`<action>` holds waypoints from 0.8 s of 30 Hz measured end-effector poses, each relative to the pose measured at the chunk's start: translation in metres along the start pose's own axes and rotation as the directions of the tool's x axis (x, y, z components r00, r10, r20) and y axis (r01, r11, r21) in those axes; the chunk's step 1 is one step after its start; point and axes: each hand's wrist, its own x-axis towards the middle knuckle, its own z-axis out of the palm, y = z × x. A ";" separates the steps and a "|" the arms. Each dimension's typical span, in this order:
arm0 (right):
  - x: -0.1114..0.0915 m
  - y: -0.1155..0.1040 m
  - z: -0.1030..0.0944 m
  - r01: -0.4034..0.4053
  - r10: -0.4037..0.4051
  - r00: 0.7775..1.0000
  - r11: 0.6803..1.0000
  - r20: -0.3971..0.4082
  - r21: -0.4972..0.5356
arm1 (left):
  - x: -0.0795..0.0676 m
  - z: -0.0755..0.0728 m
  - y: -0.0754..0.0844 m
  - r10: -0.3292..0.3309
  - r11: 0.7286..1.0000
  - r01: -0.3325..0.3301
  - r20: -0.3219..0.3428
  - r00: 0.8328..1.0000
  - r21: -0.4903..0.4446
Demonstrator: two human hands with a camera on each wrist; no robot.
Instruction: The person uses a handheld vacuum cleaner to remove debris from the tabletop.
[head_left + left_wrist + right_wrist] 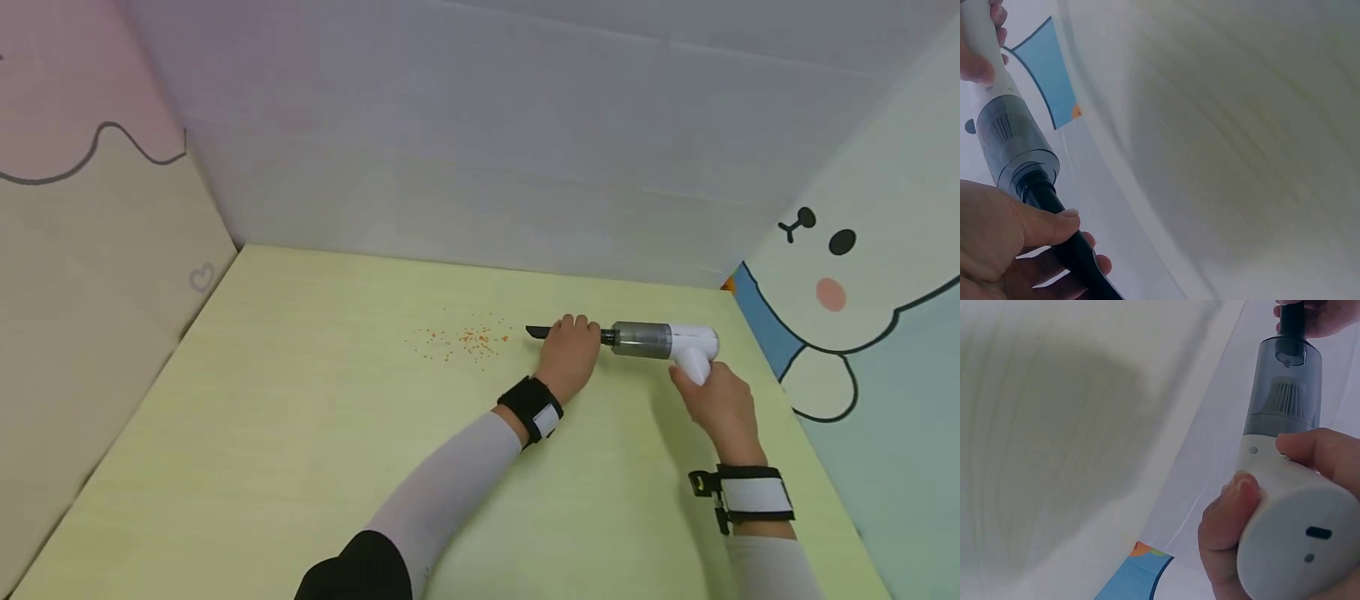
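A white handheld vacuum cleaner [693,340] with a clear grey dust cup [1285,387] is held level above the table's right side. My right hand [722,408] grips its white handle; in the right wrist view the thumb lies by a small switch near the dust cup. With the left hand [572,354] I grip the black nozzle [1079,253], thumb on one side and fingers curled round the other. The nozzle's tip points left, toward scattered orange crumbs [476,338] on the table. The crumbs lie a little left of the tip.
The pale yellow table [262,400] meets a white wall panel [480,192] along its back edge. Panels with cartoon drawings stand at both sides, a pink and cream one [97,275] on the left and a bear face [847,275] on the right.
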 end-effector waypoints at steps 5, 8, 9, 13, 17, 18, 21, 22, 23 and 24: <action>0.003 0.008 0.001 -0.033 0.033 0.999 0.999 0.006 -0.022 | 0.001 0.004 0.006 0.003 1.000 -0.003 -0.005 1.000 0.011; 0.004 0.010 0.001 -0.053 0.053 0.998 0.998 0.019 -0.033 | 0.002 0.004 0.008 0.010 1.000 -0.010 0.003 1.000 0.014; 0.005 0.011 0.001 -0.056 0.057 0.998 0.998 0.023 -0.037 | 0.003 0.005 0.008 0.012 1.000 -0.013 0.005 1.000 0.016; 0.004 0.013 0.000 -0.069 0.070 0.997 0.997 0.039 -0.034 | 0.005 0.011 0.011 0.018 1.000 -0.019 0.020 1.000 0.012; 0.004 0.016 0.000 -0.066 0.068 0.997 0.997 0.040 -0.036 | 0.007 0.017 0.013 0.028 1.000 -0.028 0.019 0.999 0.007; 0.004 0.017 0.000 -0.070 0.072 0.997 0.997 0.042 -0.037 | 0.008 0.019 0.013 0.033 0.999 -0.033 0.021 0.999 0.007; 0.005 0.017 0.001 -0.081 0.083 0.996 0.996 0.044 -0.043 | 0.009 0.020 0.013 0.044 0.999 -0.044 0.016 0.999 0.019; 0.005 0.017 0.001 -0.081 0.083 0.996 0.996 0.045 -0.045 | 0.009 0.019 0.013 0.043 0.999 -0.044 0.011 0.999 0.025; 0.006 0.016 0.001 -0.079 0.081 0.996 0.996 0.044 -0.046 | 0.010 0.019 0.012 0.043 0.999 -0.044 0.006 0.999 0.032; 0.006 0.016 0.001 -0.075 0.077 0.996 0.996 0.043 -0.049 | 0.011 0.019 0.012 0.043 0.998 -0.043 0.000 0.999 0.035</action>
